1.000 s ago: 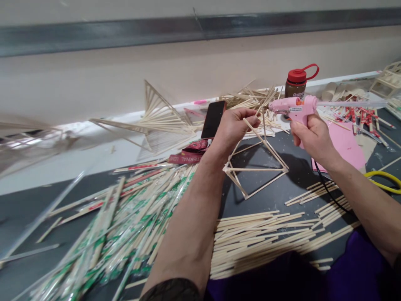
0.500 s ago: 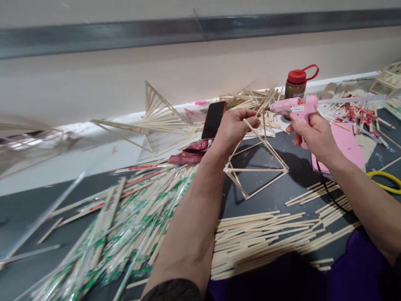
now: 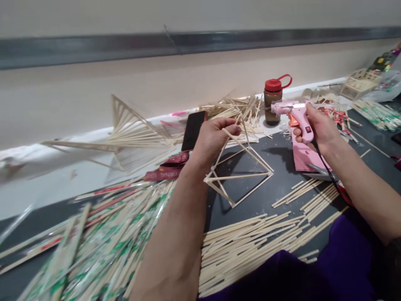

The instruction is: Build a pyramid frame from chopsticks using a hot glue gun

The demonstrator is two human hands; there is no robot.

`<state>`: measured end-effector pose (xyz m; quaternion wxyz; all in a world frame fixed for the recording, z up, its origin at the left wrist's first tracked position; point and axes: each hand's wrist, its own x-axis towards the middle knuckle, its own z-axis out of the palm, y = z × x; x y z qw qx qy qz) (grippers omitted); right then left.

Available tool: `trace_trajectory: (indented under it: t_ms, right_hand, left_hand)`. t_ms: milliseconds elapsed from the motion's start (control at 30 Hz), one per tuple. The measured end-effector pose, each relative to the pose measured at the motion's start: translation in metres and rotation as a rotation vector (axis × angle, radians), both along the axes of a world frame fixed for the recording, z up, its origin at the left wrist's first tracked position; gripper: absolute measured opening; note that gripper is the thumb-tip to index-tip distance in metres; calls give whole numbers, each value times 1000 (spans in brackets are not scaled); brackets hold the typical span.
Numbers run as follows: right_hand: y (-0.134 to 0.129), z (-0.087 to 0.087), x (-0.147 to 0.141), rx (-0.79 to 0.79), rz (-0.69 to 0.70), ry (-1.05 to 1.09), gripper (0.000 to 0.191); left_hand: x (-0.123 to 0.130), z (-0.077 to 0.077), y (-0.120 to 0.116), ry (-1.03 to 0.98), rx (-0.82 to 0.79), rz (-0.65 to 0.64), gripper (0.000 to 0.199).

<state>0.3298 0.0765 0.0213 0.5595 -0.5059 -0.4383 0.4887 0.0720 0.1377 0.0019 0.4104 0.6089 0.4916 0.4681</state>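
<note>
The stick frame [image 3: 238, 177], an open pyramid-like shape of thin pale wooden sticks joined at the corners, is at the middle of the dark bench [image 3: 280, 152], and everything else is placed here by it. At the frame's top, the left hand [image 3: 216, 134] pinches the upper stick ends between thumb and fingers; whether every lower corner rests on the bench, I cannot tell. Up and to the right of the frame, the right hand [image 3: 321, 125] is wrapped around the handle of a pink glue gun [image 3: 301, 118], fingers curled by its orange trigger. The gun's nozzle points toward the top of the frame but is apart from it, and a clear glue stick juts from the gun's back end. Behind the frame lies a heap of sticks [image 3: 224, 110], with a red-capped bottle [image 3: 272, 98] behind and to the right. A dark phone [image 3: 194, 130] is beyond the frame to its left, with a maroon strap [image 3: 164, 170] near it. Farther left of the frame stands a fan-shaped stick model [image 3: 134, 138]; nearer the wearer on that side are sticks in clear-and-green wrappers [image 3: 103, 244]. Loose bare sticks [image 3: 241, 246] lie in front of the frame, and pink sheets [image 3: 302, 156] lie to its right.
</note>
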Motion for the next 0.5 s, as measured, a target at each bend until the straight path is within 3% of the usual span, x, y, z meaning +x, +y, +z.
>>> trace_trajectory:
  t_ms: [167,367,500]
  right_hand:
    - [-12,-1,37,-62,-16,-20,49]
    - [-28,-14,87,-250,-183,61,12]
    - [-36,-33,117,-373,-253,-80,12]
  left_hand:
    - [0,0,2,-14,-25,22,18]
    - [0,-5,5,-30,-25,47,17]
    - [2,-3,3,-54,-45,38,17]
